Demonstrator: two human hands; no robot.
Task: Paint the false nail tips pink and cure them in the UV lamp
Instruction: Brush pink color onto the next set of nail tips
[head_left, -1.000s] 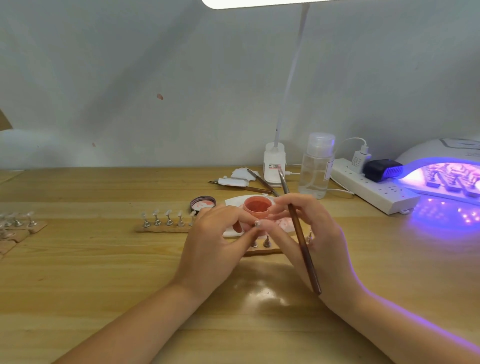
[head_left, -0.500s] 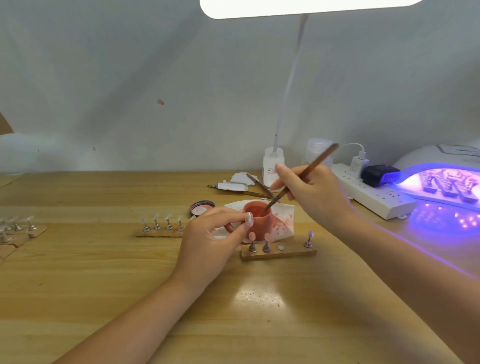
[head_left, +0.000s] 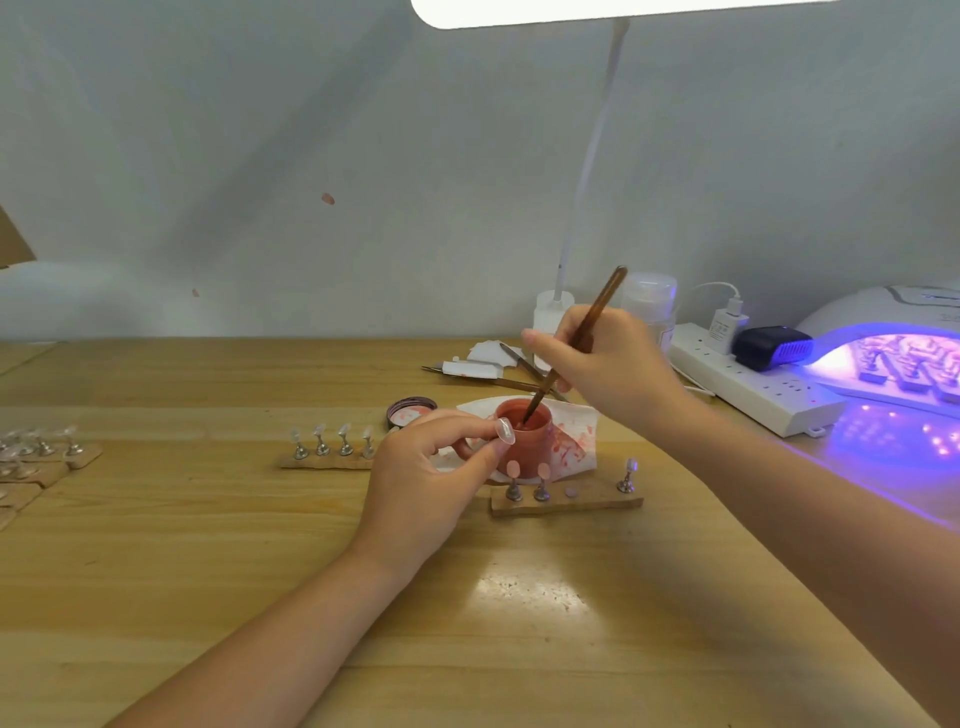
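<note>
The pot (head_left: 525, 434) is terracotta pink, its paint the same shade. The brush (head_left: 582, 340) has a brown handle. The tissue (head_left: 574, 439) at the pot's 3 o'clock is white, blotched pink. The UV lamp (head_left: 893, 358) glows violet inside a white shell. The surface (head_left: 519, 597) is pale wood with straight grain.

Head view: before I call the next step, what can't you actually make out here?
- Brush tip: sunk inside the pink paint pot, so its paint load is hidden.
- Clear nail tip pinched by the left hand: its stand is behind the fingers.
- UV lamp: cut off by the right edge; strips inside are washed out by purple glare.
- Stands at far left: blurred, partly cropped.
- Clear bottle: mostly behind the right hand.
</note>
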